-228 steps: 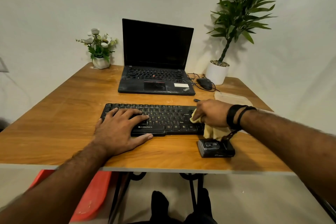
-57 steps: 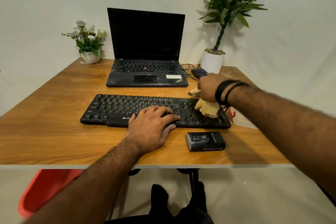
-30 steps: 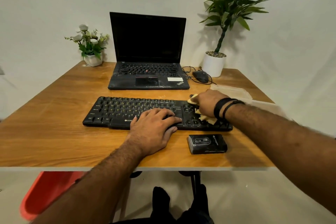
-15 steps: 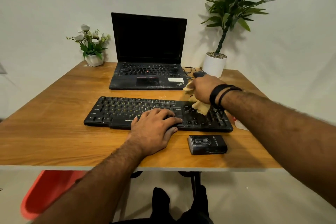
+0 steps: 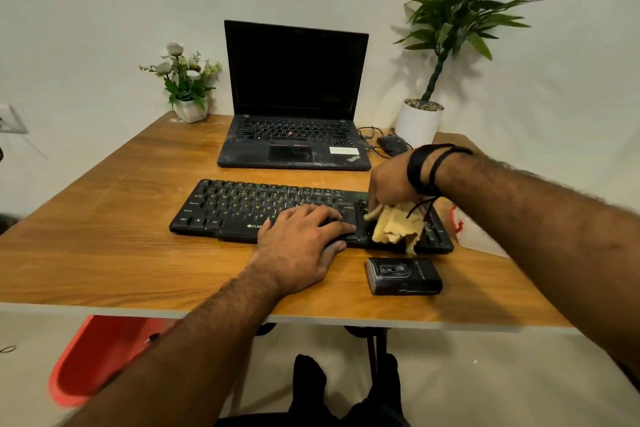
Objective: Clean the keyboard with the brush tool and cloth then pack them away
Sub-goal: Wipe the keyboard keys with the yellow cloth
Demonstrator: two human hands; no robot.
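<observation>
Currently right hand [image 5: 389,184] pinches cloth [image 5: 398,227] bunched over keyboard [image 5: 263,208] end; left hand [image 5: 301,243], fingers spread, pins keys beside it. Cloth looks limp, light; best gripped by a gathered fold.

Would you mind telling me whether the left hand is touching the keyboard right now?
Touching. The head view shows the left hand lying flat on the keyboard, fingers spread over the keys.
</observation>
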